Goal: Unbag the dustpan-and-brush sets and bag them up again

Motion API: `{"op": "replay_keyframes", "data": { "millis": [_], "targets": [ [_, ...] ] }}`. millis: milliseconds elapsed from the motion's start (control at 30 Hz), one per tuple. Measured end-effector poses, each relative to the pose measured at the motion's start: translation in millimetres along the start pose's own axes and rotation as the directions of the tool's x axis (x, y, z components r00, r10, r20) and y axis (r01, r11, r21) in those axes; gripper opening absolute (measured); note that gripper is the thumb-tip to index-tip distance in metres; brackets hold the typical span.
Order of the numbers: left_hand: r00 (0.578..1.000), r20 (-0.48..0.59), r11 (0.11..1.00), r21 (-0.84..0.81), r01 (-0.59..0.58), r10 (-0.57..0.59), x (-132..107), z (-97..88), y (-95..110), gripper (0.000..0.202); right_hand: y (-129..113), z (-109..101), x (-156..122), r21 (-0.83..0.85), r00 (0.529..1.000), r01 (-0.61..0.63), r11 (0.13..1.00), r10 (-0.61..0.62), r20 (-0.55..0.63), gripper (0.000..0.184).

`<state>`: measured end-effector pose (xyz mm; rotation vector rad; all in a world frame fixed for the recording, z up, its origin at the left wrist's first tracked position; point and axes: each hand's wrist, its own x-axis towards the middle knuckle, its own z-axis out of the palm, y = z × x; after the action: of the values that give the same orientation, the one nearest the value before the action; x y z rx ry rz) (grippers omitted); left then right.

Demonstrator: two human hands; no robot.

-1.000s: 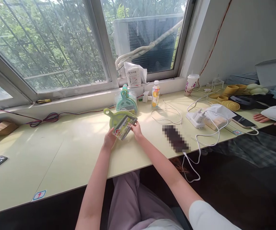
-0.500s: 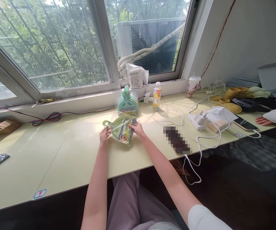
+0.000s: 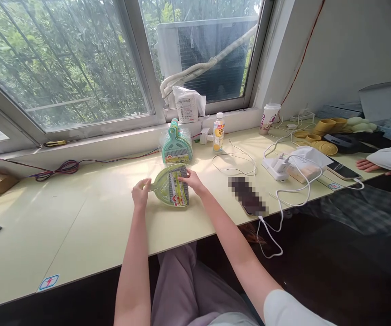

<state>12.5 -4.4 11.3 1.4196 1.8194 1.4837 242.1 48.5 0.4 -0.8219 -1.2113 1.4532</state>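
A green dustpan (image 3: 162,186) with a grey-bristled brush (image 3: 179,185) and a printed label sits in clear wrap between my hands, above the near part of the table. My left hand (image 3: 141,192) is closed round the dustpan's handle at its left end. At the opposite side, my right hand (image 3: 193,180) pinches the bristle edge of the set, thumb and fingers over the wrap. Just behind stands a stack of similar wrapped dustpans (image 3: 177,144), the front one teal.
On the table (image 3: 93,226) a bottle (image 3: 219,132), a cup (image 3: 269,118), a power strip (image 3: 276,166) with white cables and a blurred-out phone (image 3: 248,195) lie rightward. Another person's hand (image 3: 368,165) rests at far right. A cardboard box (image 3: 0,182) is at left.
My left hand has shifted left onto the handle, and the dustpan has turned so its handle points level to the left. My right hand keeps its hold. The view has shifted slightly.
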Motion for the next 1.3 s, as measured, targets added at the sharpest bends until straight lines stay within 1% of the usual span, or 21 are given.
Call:
{"op": "replay_keyframes", "data": {
  "millis": [167, 367, 433, 500, 533, 567, 633, 700, 800, 867, 900, 933, 967, 1000, 1033, 1067, 1100, 1133, 1167, 1233, 1300],
  "targets": [
    [0.997, 0.064, 0.972, -0.236, -0.023, 0.039, 2.1, -1.3, 1.2, 0.040, 0.7, -2.7, 1.3, -0.043, 0.999, -0.017, 0.999, 0.015, -0.048, 0.046],
    [0.991, 0.124, 0.973, -0.215, 0.082, -0.056, 1.9, -0.8, -0.3, 0.041, -3.8, -2.0, -2.3, -0.058, 1.000, -0.025, 0.998, 0.026, 0.016, 0.048],
    [0.995, 0.071, 0.965, -0.247, 0.086, -0.071, 6.2, -3.1, -7.6, 0.037, -6.1, -4.0, -2.8, -0.046, 1.000, -0.020, 0.999, 0.020, 0.011, 0.046],
    [0.988, -0.091, 0.951, -0.294, 0.094, -0.126, 12.0, -7.4, -17.4, 0.029, -7.5, -7.1, -2.0, -0.009, 0.999, -0.009, 1.000, 0.008, -0.035, 0.045],
    [0.961, -0.203, 0.943, -0.312, 0.118, -0.188, 15.0, -10.2, -22.9, 0.026, -7.6, -8.7, -1.2, 0.017, 0.997, -0.005, 1.000, 0.006, -0.079, 0.044],
    [0.912, -0.315, 0.933, -0.323, 0.155, -0.261, 18.0, -13.4, -28.5, 0.023, -7.3, -10.2, -0.3, 0.047, 0.991, -0.003, 0.999, 0.009, -0.137, 0.043],
    [0.780, -0.499, 0.917, -0.320, 0.240, -0.378, 22.7, -20.2, -39.2, 0.021, -5.8, -12.6, 1.7, 0.113, 0.962, 0.008, 0.994, 0.023, -0.271, 0.038],
    [0.680, -0.613, 0.915, -0.237, 0.326, -0.401, 25.2, -26.7, -47.1, 0.022, -3.8, -13.7, 3.1, 0.173, 0.925, 0.032, 0.984, 0.037, -0.378, 0.034],
    [0.615, -0.747, 0.924, 0.001, 0.381, -0.253, 23.5, -31.2, -47.8, 0.049, -1.4, -12.3, 3.4, 0.261, 0.891, 0.060, 0.963, 0.066, -0.449, 0.029],
    [0.591, -0.804, 0.946, 0.137, 0.294, -0.068, 19.0, -27.8, -38.8, 0.066, -0.3, -9.1, 2.7, 0.322, 0.883, 0.062, 0.945, 0.099, -0.459, 0.028],
    [0.599, -0.801, 0.961, 0.179, 0.210, 0.018, 15.9, -23.5, -32.0, 0.067, 0.4, -6.7, 2.2, 0.349, 0.881, 0.063, 0.935, 0.112, -0.459, 0.028],
    [0.630, -0.771, 0.975, 0.197, 0.105, 0.088, 12.4, -17.5, -24.2, 0.063, 1.1, -3.9, 1.7, 0.370, 0.882, 0.065, 0.927, 0.120, -0.456, 0.027],
    [0.702, -0.700, 0.985, 0.175, -0.006, 0.129, 8.7, -9.9, -16.2, 0.056, 2.0, -0.6, 1.1, 0.386, 0.886, 0.068, 0.920, 0.122, -0.447, 0.026],
    [0.816, -0.563, 0.991, 0.088, -0.101, 0.133, 4.9, -0.8, -8.6, 0.049, 3.0, 2.9, 0.4, 0.394, 0.893, 0.069, 0.916, 0.120, -0.433, 0.025],
    [0.926, -0.358, 0.988, -0.056, -0.146, 0.116, 1.1, 9.1, -2.2, 0.046, 4.1, 6.5, -0.3, 0.396, 0.903, 0.067, 0.916, 0.113, -0.414, 0.024],
    [0.989, -0.117, 0.971, -0.212, -0.112, 0.088, -2.4, 19.2, 2.5, 0.049, 5.4, 9.9, -1.1, 0.390, 0.916, 0.063, 0.919, 0.101, -0.388, 0.024],
    [0.993, 0.111, 0.947, -0.322, -0.010, 0.048, -5.5, 29.0, 5.2, 0.053, 6.7, 12.9, -1.8, 0.379, 0.929, 0.060, 0.924, 0.087, -0.359, 0.023],
    [0.964, 0.266, 0.923, -0.373, 0.092, 0.011, -8.0, 37.5, 5.9, 0.056, 8.0, 15.4, -2.2, 0.363, 0.942, 0.058, 0.930, 0.070, -0.330, 0.022],
    [0.938, 0.346, 0.899, -0.401, 0.178, -0.031, -9.6, 44.4, 4.8, 0.059, 9.2, 16.9, -2.4, 0.343, 0.951, 0.052, 0.938, 0.059, -0.304, 0.020],
    [0.930, 0.350, 0.860, -0.435, 0.265, -0.109, -9.6, 51.9, -1.1, 0.061, 11.1, 16.7, -1.5, 0.265, 0.962, -0.011, 0.964, 0.083, -0.261, 0.011],
    [0.959, 0.233, 0.843, -0.473, 0.256, -0.160, -5.8, 51.5, -8.8, 0.055, 11.6, 11.6, 1.3, 0.112, 0.961, -0.125, 0.986, 0.148, -0.234, 0.018]
  ]
}}
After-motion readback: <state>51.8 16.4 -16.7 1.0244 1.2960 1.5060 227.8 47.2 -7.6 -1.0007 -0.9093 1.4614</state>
